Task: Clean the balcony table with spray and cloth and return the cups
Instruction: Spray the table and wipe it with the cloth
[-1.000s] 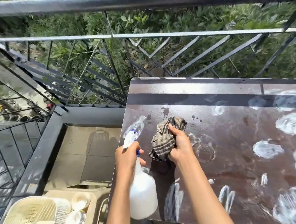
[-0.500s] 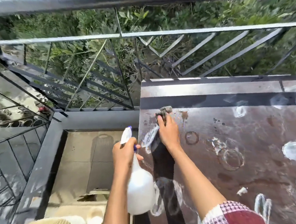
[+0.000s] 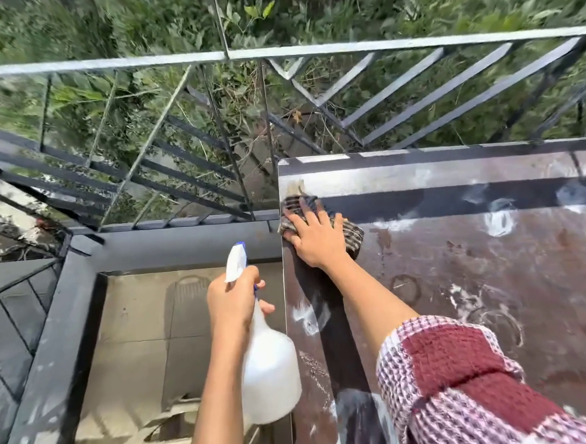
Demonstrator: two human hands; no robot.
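Checked brown cloth [image 3: 353,234] lies at the far left corner of the dark brown counter [image 3: 476,265], pressed under the right hand [image 3: 314,236], fingers straight. Beside the counter's edge the left hand [image 3: 233,301] grips a white plastic spray bottle [image 3: 270,377]; white smears [image 3: 499,221], perhaps foam, dot the top.

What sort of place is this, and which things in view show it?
Probably an outdoor balcony: a metal railing borders the tiled floor, with green foliage beyond.

Woven checked cloth [image 3: 352,234] on a glossy, smeared table [image 3: 477,279].
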